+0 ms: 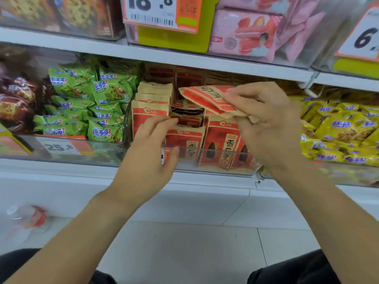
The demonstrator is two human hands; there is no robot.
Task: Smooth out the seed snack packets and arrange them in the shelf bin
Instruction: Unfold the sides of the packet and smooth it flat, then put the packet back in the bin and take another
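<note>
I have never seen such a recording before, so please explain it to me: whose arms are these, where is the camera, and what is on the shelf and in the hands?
No machine is here. These are a person's two bare arms, filmed by one camera worn on the head, looking forward and down at a shop shelf.

The right hand holds a small stack of red and tan seed packets, tilted above a clear bin. The left hand reaches into that bin, its fingers relaxed at the upright packets standing there; it grips nothing that I can see.

Left of the bin lie green snack bags, right of it yellow bags. On the shelf above are pink boxes and a price tag.
</note>
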